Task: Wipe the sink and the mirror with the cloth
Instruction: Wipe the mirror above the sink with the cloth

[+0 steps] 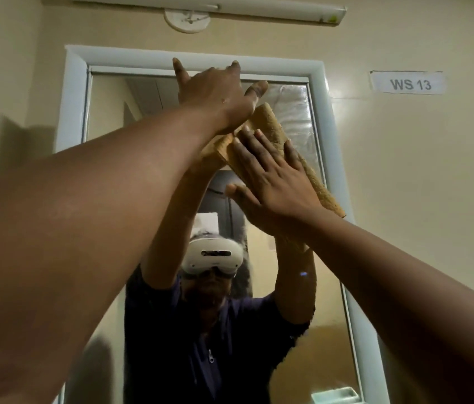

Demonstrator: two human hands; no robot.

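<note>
A tall mirror (107, 112) in a pale blue-white frame hangs on the beige wall in front of me. A tan folded cloth (272, 123) lies flat against the upper part of the glass. My right hand (270, 182) presses on the cloth with fingers spread. My left hand (215, 94) is raised above it near the mirror's top edge, fingers spread, its heel over the cloth's upper left end. The glass reflects a person in a dark top with both arms up. The sink is out of view.
A paper label reading WS 13 (407, 83) is stuck on the wall to the right of the mirror. A tube light fitting (259, 7) runs along the wall above. A pale soap dish (335, 395) shows at the mirror's bottom right.
</note>
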